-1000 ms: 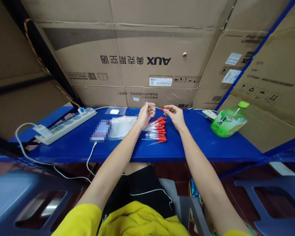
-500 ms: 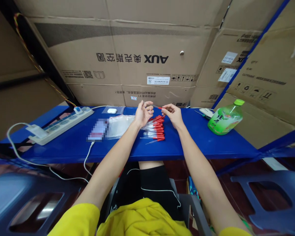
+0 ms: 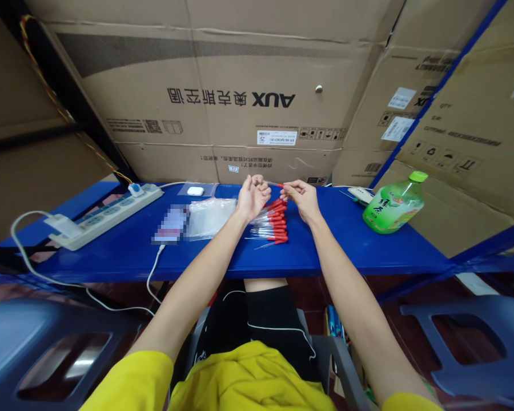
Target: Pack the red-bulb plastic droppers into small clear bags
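Note:
A thin clear dropper with a red bulb (image 3: 280, 184) is held up between my hands, above the back of the blue table. My right hand (image 3: 302, 201) pinches it at the red bulb end. The fingers of my left hand (image 3: 252, 200) are curled around the other end of its clear tube, the tip hidden among them. Right below lies a pile of similar droppers (image 3: 277, 221), red bulbs toward the right and clear tubes toward the left. Beside my left wrist lie clear plastic bags (image 3: 209, 218).
A phone (image 3: 171, 224) on a cable and a white earbud case (image 3: 195, 191) lie left on the blue table (image 3: 325, 257). Further left is a power strip (image 3: 111, 217). At right stands a green tea bottle (image 3: 394, 204) by a white device (image 3: 360, 194). Cardboard (image 3: 240, 68) walls the back.
Both hands keep hold of the dropper; the left fingers have curled in further and shifted slightly right. The view has tilted a little. The pile looks the same.

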### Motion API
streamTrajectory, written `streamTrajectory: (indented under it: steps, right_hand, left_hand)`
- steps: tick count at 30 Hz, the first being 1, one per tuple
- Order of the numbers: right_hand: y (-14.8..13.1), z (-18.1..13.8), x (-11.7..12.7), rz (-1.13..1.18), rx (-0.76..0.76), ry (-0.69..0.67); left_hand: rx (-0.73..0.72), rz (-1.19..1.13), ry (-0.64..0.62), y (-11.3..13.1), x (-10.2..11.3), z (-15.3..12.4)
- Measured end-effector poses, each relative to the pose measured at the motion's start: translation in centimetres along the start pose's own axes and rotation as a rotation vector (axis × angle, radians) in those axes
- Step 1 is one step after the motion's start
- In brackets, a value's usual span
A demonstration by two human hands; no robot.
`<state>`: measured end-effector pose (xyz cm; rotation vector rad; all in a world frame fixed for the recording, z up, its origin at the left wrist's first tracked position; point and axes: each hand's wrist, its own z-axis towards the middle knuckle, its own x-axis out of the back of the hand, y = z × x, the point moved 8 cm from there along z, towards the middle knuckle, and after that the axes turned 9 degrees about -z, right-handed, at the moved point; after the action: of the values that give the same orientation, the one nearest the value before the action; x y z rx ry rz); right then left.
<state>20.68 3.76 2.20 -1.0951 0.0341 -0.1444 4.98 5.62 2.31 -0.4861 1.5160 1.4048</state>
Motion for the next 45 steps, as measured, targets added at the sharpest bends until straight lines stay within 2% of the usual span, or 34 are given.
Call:
streamTrajectory:
  steps: [7, 15, 24, 29, 33, 36, 41, 45]
  right_hand:
    - [-0.5, -0.3, -0.1, -0.032, 0.003, 0.026]
    - [-0.6, -0.5, -0.3, -0.019, -0.005, 0.026]
    - [-0.8, -0.6, -0.4, -0.029, 0.021, 0.026]
    - [-1.0, -0.5, -0.3, -0.055, 0.043, 0.049]
    - [-1.0, -0.4, -0.4, -0.048, 0.035, 0.041]
    - [-1.3, -0.4, -0.3, -0.034, 0.046, 0.046]
    - [-1.6, -0.5, -0.1, -0.074, 0.075, 0.055]
    - [-1.3, -0.5, -0.4, -0.104, 0.076, 0.018]
  left_hand:
    - [-0.057, 0.056, -0.007, -0.1, -0.2, -0.1]
    - [-0.084, -0.042, -0.047, -0.1, -1.1, -0.3]
    - [-0.084, -0.038, -0.053, -0.2, -1.4, -0.6]
    - [-0.090, -0.008, -0.001, -0.3, -0.7, -0.4]
    - [-0.096, -0.009, -0.009, -0.3, -0.5, -0.2]
    - [-0.066, -0.038, -0.012, -0.4, -0.4, 0.0]
    - [0.004, -0.036, 0.062, -1.0, 0.3, 0.3]
    - [-0.003, -0.033, 0.067, -1.1, 0.5, 0.3]
